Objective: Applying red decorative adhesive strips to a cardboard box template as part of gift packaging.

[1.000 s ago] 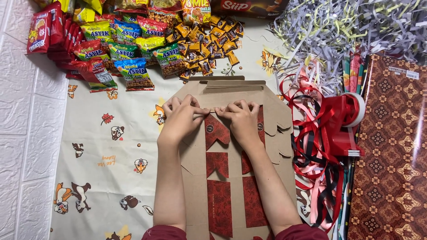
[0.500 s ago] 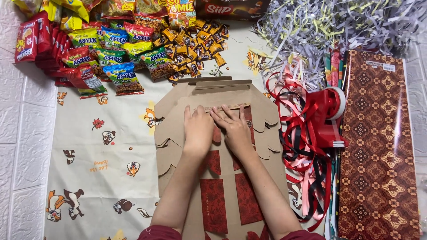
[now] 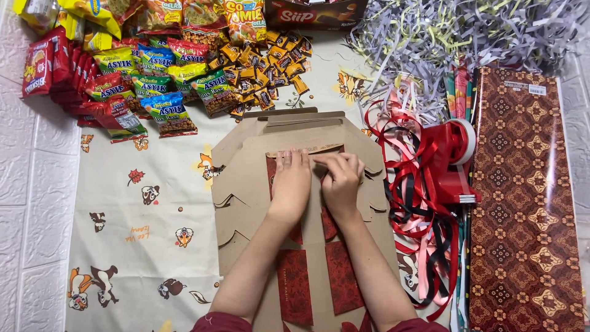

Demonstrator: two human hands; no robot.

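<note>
Your hands have closed in since a second ago: then they sat apart on the upper edge of the flat cardboard box blank (image 3: 246,184), and now your left hand (image 3: 291,179) and right hand (image 3: 342,178) lie side by side near its top middle. The left fingers lie flat and together, pressing the card, while the right fingers are curled and pinched on the edge of the folded flap (image 3: 307,149). The blank still lies on the patterned cloth (image 3: 141,246), red panels showing, so the fold looks underway.
</note>
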